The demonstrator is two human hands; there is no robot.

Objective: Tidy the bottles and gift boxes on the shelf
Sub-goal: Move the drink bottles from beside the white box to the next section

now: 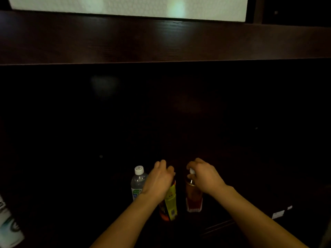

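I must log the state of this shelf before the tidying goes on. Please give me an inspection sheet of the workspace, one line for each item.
Surface: dark wooden shelf, very dim; its back is hard to read.
Job's things: three upright bottles in a row: clear water bottle with white cap, yellow-labelled bottle, amber bottle. No gift box can be made out.
Clutter: white printed package at the lower left edge; small white tags at the lower right.
Grips: left hand closed on top of the yellow-labelled bottle; right hand closed on the amber bottle's white top.
Cables: nothing seen.
Surroundings: dark wooden board above, pale panel behind it.
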